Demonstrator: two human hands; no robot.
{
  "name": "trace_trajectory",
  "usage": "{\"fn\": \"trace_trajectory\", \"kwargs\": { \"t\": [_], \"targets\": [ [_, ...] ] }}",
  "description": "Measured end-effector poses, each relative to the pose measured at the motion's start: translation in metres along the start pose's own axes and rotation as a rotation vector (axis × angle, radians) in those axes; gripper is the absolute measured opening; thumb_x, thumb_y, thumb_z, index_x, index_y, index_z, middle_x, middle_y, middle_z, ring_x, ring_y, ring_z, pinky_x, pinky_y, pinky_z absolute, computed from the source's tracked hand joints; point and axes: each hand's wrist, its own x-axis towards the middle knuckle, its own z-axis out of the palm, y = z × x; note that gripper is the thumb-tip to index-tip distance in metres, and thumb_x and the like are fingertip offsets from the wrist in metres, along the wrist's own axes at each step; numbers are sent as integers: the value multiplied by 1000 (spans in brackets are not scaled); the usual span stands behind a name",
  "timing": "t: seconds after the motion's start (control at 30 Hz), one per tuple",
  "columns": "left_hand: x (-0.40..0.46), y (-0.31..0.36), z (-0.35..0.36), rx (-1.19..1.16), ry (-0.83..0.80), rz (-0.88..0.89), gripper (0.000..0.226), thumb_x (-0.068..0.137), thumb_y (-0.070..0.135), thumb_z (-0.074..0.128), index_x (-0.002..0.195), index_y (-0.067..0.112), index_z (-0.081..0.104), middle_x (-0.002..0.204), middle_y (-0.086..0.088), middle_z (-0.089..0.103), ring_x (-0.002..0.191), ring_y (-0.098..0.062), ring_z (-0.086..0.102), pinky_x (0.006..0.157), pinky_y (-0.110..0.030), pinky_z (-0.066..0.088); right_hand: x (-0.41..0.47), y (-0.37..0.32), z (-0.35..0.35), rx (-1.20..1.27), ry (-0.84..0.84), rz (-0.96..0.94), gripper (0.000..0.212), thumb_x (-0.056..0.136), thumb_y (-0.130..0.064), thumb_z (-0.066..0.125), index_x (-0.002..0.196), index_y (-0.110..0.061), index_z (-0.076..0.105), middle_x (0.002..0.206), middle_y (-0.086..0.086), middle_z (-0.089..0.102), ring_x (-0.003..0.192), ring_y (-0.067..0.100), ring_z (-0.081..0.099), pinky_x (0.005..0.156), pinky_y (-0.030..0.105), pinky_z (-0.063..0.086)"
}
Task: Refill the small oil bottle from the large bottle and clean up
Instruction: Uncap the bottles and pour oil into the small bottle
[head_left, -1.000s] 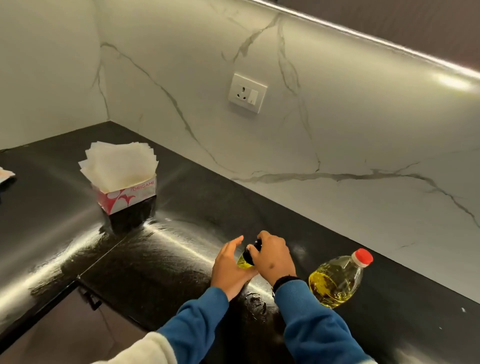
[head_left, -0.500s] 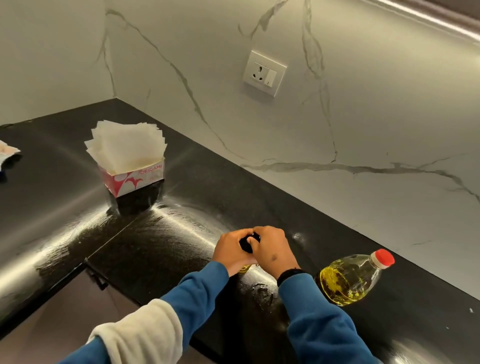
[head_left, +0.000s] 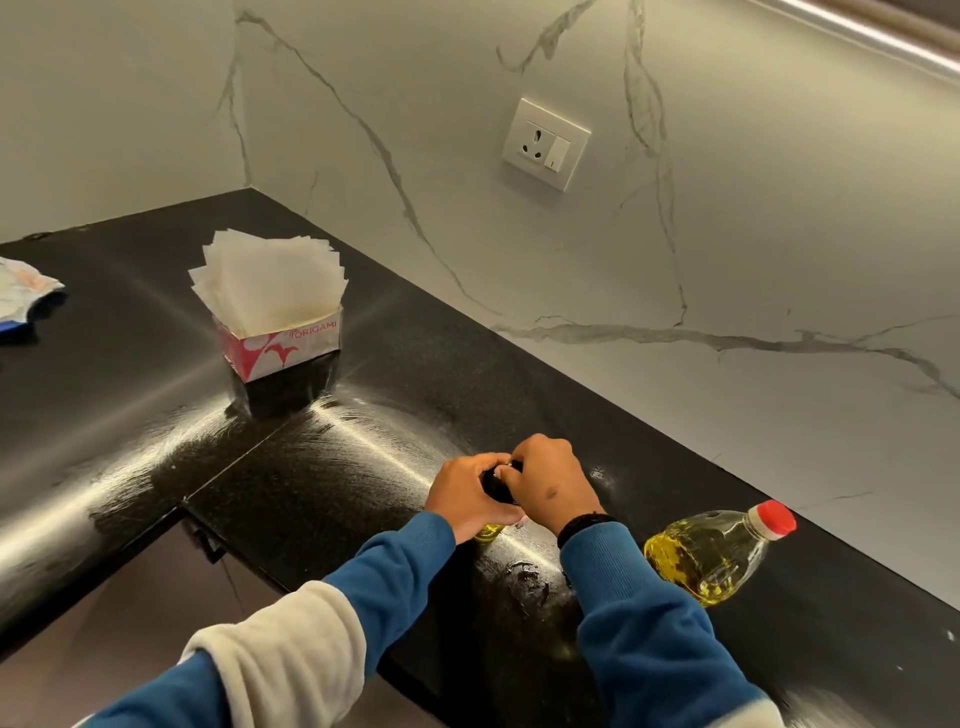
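Both hands are in tight at centre frame, clamped on the small clear oil bottle with yellow oil standing on the glossy black stone countertop. The left hand wraps the body, fingers curled round it; the right hand curls over the black cap on top, fingertips pinching it. Looks like cap work, though whether it is going on or coming off I cannot tell.

At three o'clock of the hands, close by, stands the large clear plastic bottle of yellow oil with a red cap, capped, partly full, apart from both hands.

Handling, as I judge it: the small bottle is light and rigid, likely slick if oily, so grip low on the body and twist at the cap. A wet-looking smear sits at six o'clock of the hands; that wants wiping.

The red-and-white carton of white paper napkins waits at ten o'clock, well apart.

Hidden: nearly all of the small bottle, its fill level and its neck.
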Motion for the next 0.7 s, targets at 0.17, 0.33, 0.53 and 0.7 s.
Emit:
{"fn": "trace_trajectory", "kwargs": {
  "t": [0.17, 0.33, 0.53, 0.7],
  "targets": [
    [1, -2, 0, -12, -13, -25, 56, 47, 42, 89, 101, 33, 76, 87, 16, 77, 88, -4, 72, 82, -41, 62, 3, 3, -5, -15, -60, -82, 25, 93, -17, 62, 116, -16, 71, 119, 10, 65, 104, 27, 64, 87, 34, 55],
    [0, 1, 0, -19, -5, -21, 69, 44, 48, 87, 111, 33, 75, 96, 16, 77, 96, -4, 71, 88, -36, 60, 3, 4, -2, 6, 30, -25, 28, 94, -37, 64, 99, -9, 65, 95, 8, 65, 84, 23, 64, 76, 37, 58],
    [-2, 3, -1, -18, -11, -7, 47, 48, 40, 85, 94, 43, 72, 86, 16, 76, 88, -6, 72, 80, -41, 61, 1, 5, 2, 44, -4, -57, 20, 97, -27, 61, 104, -12, 72, 104, 12, 69, 93, 26, 63, 78, 33, 52],
    [-1, 3, -2, -16, -12, -24, 41, 44, 40, 82, 85, 38, 72, 79, 13, 75, 82, -10, 72, 76, -45, 61, -1, 5, -3, 16, -68, -135, 26, 93, -11, 59, 114, -18, 74, 119, 11, 62, 110, 28, 59, 96, 38, 52]
  ]
}}
